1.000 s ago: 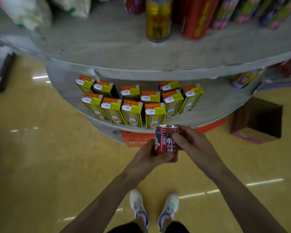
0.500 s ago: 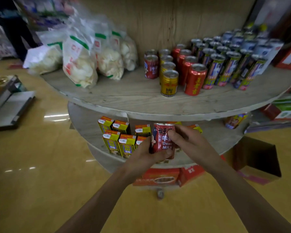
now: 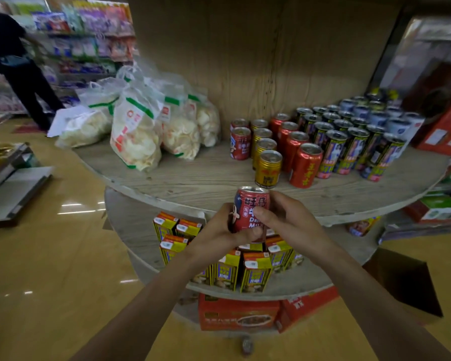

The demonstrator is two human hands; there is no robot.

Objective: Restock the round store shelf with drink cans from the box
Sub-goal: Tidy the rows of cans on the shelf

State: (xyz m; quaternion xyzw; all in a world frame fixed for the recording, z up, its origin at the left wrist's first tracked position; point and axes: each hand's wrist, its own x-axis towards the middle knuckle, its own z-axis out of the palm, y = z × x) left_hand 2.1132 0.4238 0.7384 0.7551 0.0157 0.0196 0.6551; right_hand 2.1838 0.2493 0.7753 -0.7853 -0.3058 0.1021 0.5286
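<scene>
I hold a red milk drink can (image 3: 249, 204) upright in both hands, just in front of the rim of the round wooden shelf (image 3: 201, 183). My left hand (image 3: 216, 233) grips the can's left side and bottom. My right hand (image 3: 284, 217) pinches its right side, thumb across the label. On the shelf behind it stand two matching red cans (image 3: 240, 143), a row of gold cans (image 3: 268, 168), taller red cans (image 3: 305, 165) and several purple-labelled cans (image 3: 354, 149). An open brown cardboard box (image 3: 406, 285) sits on the floor at the right.
Bags of white crackers (image 3: 138, 131) fill the shelf's left part. Yellow juice cartons (image 3: 254, 274) stand on the lower tier, red boxes (image 3: 237, 312) under it. A person in dark clothes (image 3: 18, 66) stands far left by other shelving. A low metal platform (image 3: 13, 188) is at the left.
My view has risen from the lower tier to the top shelf. Both hands have lifted the red can up to the level of the shelf rim, keeping the same grip.
</scene>
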